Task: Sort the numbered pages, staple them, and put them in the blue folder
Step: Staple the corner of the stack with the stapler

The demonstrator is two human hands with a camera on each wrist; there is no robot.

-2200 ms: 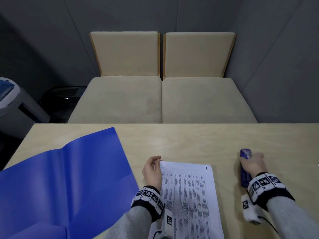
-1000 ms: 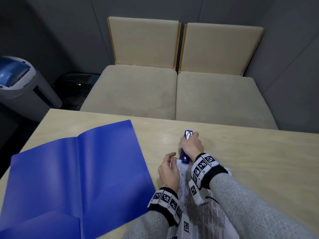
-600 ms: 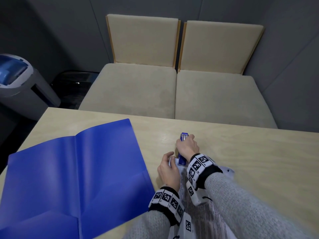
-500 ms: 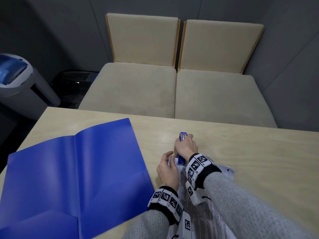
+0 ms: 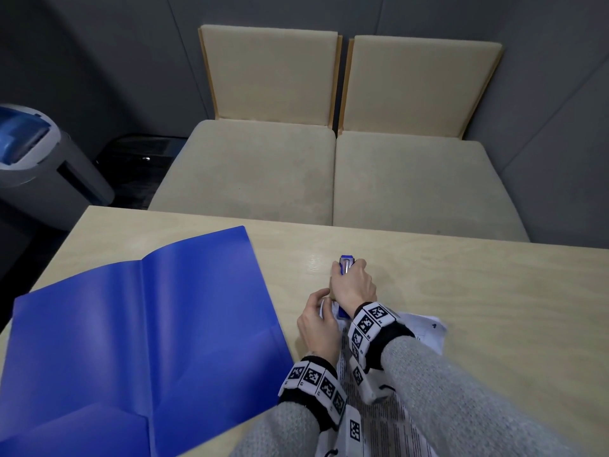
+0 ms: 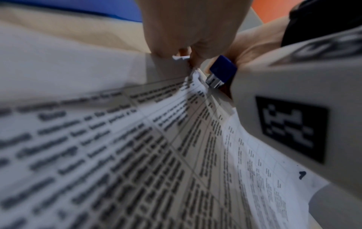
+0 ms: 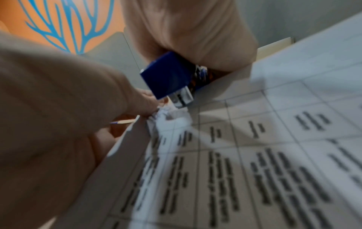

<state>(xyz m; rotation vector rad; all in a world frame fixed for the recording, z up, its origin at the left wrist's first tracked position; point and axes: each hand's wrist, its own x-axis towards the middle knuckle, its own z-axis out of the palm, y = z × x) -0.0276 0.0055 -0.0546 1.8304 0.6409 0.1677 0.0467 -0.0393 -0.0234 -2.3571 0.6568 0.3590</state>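
A stack of printed pages (image 5: 385, 423) lies on the wooden table (image 5: 478, 291) in front of me, mostly hidden under my arms. My right hand (image 5: 354, 285) grips a blue stapler (image 5: 346, 263) from above, its nose (image 6: 221, 71) at the pages' top-left corner (image 7: 172, 117). My left hand (image 5: 318, 321) pinches that crumpled corner beside the stapler (image 7: 166, 74). The open blue folder (image 5: 141, 341) lies flat to the left, apart from the pages (image 6: 137, 155).
Two beige cushioned seats (image 5: 329, 173) stand beyond the table's far edge. A grey bin with a blue lid (image 5: 36, 159) stands on the floor at the far left. Bare tabletop stretches to the right of my arms.
My right hand carried the stapler from the right side of the table over to the pages' top-left corner. Over the last half second both hands have hardly moved.
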